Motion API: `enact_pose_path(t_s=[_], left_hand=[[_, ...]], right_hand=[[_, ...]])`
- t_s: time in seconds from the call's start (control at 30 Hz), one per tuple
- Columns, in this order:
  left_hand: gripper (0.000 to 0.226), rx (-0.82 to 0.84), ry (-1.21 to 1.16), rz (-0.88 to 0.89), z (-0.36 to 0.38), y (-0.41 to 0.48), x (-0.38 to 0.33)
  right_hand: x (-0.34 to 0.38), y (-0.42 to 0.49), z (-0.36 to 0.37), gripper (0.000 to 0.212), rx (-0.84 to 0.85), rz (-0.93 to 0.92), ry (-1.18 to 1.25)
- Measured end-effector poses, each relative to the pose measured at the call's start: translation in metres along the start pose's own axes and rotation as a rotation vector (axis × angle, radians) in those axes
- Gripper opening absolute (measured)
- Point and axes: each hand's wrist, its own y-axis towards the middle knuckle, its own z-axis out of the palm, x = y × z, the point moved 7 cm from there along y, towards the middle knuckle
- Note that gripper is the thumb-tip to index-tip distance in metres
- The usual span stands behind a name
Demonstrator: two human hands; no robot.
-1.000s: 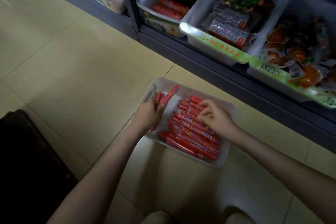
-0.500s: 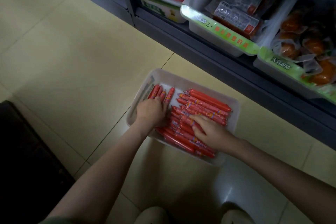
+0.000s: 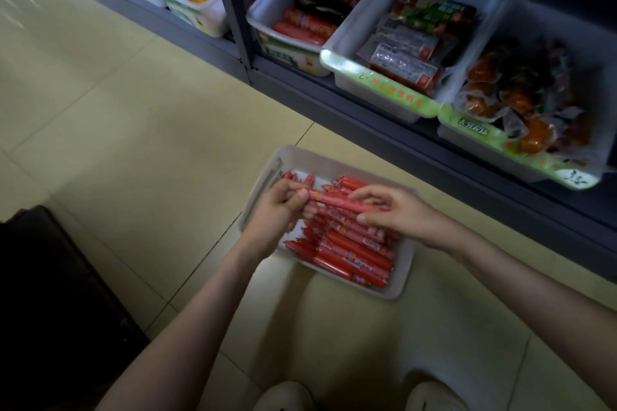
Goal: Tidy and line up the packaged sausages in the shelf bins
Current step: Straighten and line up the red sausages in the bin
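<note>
Both bare forearms reach forward and down and converge in front of the person, the left forearm (image 3: 187, 327) from the lower left and the right forearm (image 3: 534, 280) from the right edge. The left hand (image 3: 278, 208) is curled, its thumb and fingertips pinching one end of a sausage (image 3: 337, 200) held level between the hands. The right hand (image 3: 400, 215) lays nearly straight fingers (image 3: 365, 193) along the other end, with the thumb (image 3: 364, 219) spread just below; through the blur it is hard to say whether it grips.
</note>
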Motion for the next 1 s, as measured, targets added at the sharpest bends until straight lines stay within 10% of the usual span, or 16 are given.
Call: enact_pose_path(t_s=[0.17,0.33,0.7,1.0], left_hand=[[0.022,0.073,-0.006,0.002,-0.007,-0.011,-0.006],[0.022,0.219,0.021,-0.010,-0.002,-0.022,-0.008],[0.031,0.274,-0.125,-0.091,0.017,-0.041,-0.028],[0.043,0.404,0.654,-0.099,0.044,-0.051,-0.030]], right_hand=[[0.014,-0.023,-0.025,0.013,-0.233,-0.129,0.309],[0.027,-0.037,-0.021,0.038,-0.191,-0.265,0.590],[0.036,-0.036,-0.015,0.023,-0.194,-0.229,0.757],[0.045,-0.034,-0.007,0.010,-0.243,-0.179,0.550]])
